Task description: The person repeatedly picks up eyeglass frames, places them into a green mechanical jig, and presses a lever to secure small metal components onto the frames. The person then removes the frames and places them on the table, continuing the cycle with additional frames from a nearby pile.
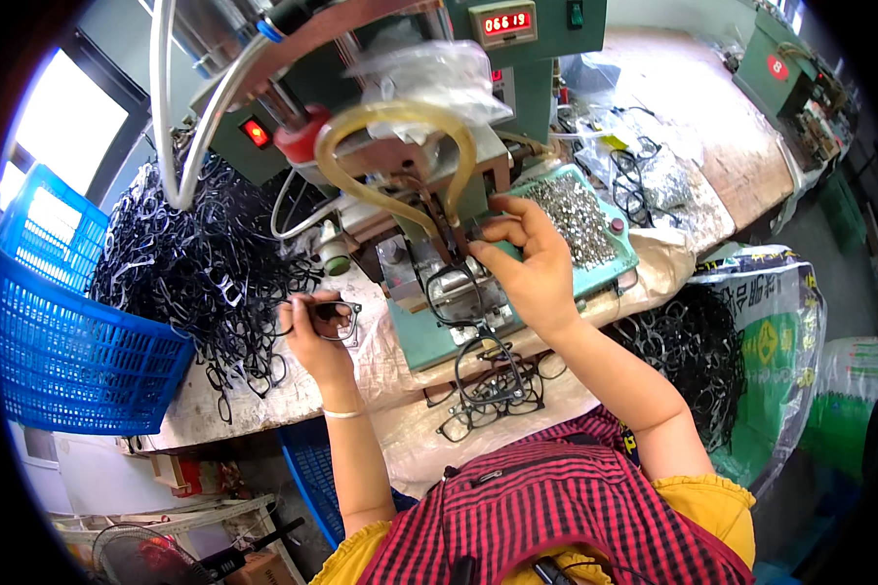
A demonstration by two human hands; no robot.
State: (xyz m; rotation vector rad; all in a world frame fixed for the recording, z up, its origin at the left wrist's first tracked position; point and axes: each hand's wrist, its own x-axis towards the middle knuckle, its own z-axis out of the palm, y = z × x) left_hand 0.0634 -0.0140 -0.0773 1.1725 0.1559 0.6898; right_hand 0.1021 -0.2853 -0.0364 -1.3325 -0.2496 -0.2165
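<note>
Nearest, loose black frames (488, 390) lie on the counter (263, 400). The left hand (312, 331) is closed around one eyeglass frame (337, 319). Farther on, the right hand (527, 263) pinches, fingers narrowed, at the machine's clamp (454, 229), beside the green tray of small metal parts (576, 219).

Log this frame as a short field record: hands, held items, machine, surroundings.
left hand: holds a black eyeglass frame above the bench
right hand: fingertips at the machine, beside a frame on the fixture
tray: teal, filled with small metal parts
left of machine: heap of black frames, blue basket
right: sack of frames
</note>
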